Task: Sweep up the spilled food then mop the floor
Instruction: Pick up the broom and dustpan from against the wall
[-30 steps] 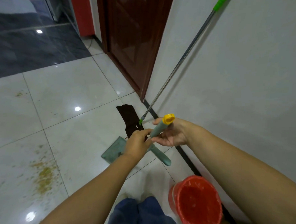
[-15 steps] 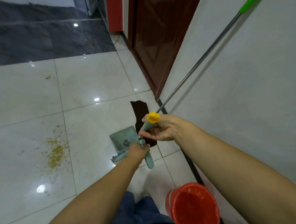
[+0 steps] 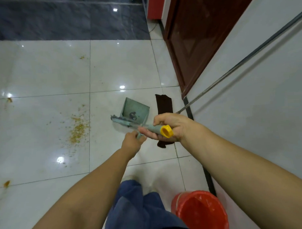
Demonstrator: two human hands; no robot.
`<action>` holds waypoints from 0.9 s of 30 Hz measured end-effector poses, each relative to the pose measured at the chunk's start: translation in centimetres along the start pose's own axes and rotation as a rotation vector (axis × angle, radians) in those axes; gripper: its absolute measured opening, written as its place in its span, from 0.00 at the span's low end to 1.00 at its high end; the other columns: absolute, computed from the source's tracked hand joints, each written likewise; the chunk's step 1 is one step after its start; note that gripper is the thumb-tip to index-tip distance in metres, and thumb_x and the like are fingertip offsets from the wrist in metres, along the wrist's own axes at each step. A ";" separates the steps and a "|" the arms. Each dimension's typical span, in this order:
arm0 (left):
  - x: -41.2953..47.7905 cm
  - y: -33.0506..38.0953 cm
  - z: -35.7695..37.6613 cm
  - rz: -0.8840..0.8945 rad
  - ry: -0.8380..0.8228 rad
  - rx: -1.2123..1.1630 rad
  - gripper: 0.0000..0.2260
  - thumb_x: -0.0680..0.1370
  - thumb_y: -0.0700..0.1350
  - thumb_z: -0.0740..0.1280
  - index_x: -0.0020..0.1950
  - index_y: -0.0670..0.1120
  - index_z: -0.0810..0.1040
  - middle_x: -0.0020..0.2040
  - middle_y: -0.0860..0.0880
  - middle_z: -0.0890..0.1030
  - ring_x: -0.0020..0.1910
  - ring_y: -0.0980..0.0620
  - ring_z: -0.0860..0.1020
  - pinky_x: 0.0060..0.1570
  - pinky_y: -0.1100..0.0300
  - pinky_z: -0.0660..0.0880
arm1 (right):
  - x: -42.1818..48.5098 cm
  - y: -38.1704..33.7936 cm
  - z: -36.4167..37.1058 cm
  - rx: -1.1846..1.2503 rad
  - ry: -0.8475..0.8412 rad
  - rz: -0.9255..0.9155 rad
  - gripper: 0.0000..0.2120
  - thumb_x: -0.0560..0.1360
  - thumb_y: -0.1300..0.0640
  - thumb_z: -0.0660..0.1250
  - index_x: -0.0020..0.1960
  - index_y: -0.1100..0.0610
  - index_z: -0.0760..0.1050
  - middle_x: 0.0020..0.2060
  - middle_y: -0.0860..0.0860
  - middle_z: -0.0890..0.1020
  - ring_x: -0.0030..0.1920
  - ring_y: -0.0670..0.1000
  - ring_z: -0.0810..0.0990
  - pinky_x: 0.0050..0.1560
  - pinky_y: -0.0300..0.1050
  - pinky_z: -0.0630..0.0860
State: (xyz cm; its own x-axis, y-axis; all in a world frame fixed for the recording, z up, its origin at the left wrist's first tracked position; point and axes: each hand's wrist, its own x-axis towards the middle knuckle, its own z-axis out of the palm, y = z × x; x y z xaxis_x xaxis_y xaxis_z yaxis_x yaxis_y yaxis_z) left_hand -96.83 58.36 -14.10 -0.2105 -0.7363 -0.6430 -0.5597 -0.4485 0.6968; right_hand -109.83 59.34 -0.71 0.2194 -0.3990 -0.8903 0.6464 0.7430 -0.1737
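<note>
Teal dustpan [image 3: 135, 111], prob. both hands.

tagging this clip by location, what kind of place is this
Probably an indoor hallway or entry of a home: glossy white tiled floor, a dark red wooden door in a plain wall, and a mop handle leaning there beside a red bucket.

Open tile left around spilled food [image 3: 77, 129]; bucket [image 3: 201, 215], mop pole [image 3: 240, 62] crowd wall side (right).

Non-task background items
Dark brown door [image 3: 195, 42] at 1 o'clock, red panel [image 3: 154, 5] at 12 beside it, grey wall [image 3: 259, 100] at 3 o'clock.
</note>
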 end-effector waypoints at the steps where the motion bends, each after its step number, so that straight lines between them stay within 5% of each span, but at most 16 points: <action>1: 0.1 -0.3 -0.3 0.026 -0.005 0.051 0.17 0.77 0.53 0.65 0.59 0.43 0.75 0.50 0.44 0.78 0.48 0.44 0.78 0.52 0.48 0.78 | 0.3 0.2 0.0 -0.025 0.030 0.026 0.22 0.70 0.74 0.53 0.63 0.67 0.65 0.49 0.68 0.75 0.35 0.59 0.81 0.34 0.49 0.83; 4: 0.2 -0.9 -0.8 0.069 -0.030 0.216 0.10 0.79 0.52 0.62 0.54 0.47 0.72 0.47 0.48 0.78 0.43 0.48 0.78 0.42 0.57 0.73 | 1.8 0.2 -0.3 -0.114 0.165 0.081 0.30 0.61 0.74 0.52 0.64 0.64 0.65 0.45 0.66 0.75 0.20 0.48 0.71 0.18 0.36 0.72; 7: 0.6 -1.5 -1.2 0.088 -0.066 0.365 0.12 0.79 0.56 0.60 0.52 0.48 0.71 0.46 0.49 0.78 0.43 0.48 0.79 0.38 0.59 0.70 | 2.7 0.5 -0.1 -0.266 0.180 0.119 0.07 0.76 0.66 0.56 0.53 0.64 0.67 0.33 0.63 0.76 0.16 0.44 0.64 0.16 0.31 0.67; 11: 0.8 -1.6 -1.2 0.131 -0.054 0.511 0.16 0.80 0.54 0.58 0.59 0.43 0.71 0.50 0.45 0.76 0.51 0.44 0.76 0.45 0.57 0.68 | 3.3 1.3 0.0 -0.456 0.199 0.193 0.11 0.81 0.56 0.59 0.43 0.62 0.68 0.15 0.55 0.71 0.11 0.43 0.63 0.14 0.29 0.63; 16: 1.3 -1.8 -0.7 0.186 0.037 0.693 0.17 0.81 0.56 0.55 0.57 0.43 0.70 0.51 0.45 0.79 0.45 0.47 0.76 0.43 0.55 0.70 | 3.6 2.5 -1.1 -0.556 0.270 0.100 0.10 0.80 0.61 0.59 0.41 0.63 0.68 0.28 0.54 0.72 0.13 0.42 0.64 0.15 0.29 0.64; 27: 0.6 -0.9 -0.9 0.187 0.242 0.777 0.15 0.81 0.55 0.55 0.58 0.44 0.69 0.47 0.46 0.81 0.43 0.45 0.79 0.37 0.57 0.67 | 3.0 3.3 -1.6 -0.688 0.222 -0.094 0.07 0.78 0.64 0.62 0.41 0.62 0.69 0.33 0.53 0.72 0.25 0.44 0.66 0.21 0.31 0.65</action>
State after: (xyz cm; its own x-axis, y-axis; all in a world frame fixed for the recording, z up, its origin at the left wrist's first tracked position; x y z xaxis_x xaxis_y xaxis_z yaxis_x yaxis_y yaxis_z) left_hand -95.78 57.87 -14.82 -0.2264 -0.8924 -0.3903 -0.9447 0.1036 0.3111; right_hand -108.19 61.45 -4.59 -0.0153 -0.4138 -0.9102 0.0337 0.9096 -0.4141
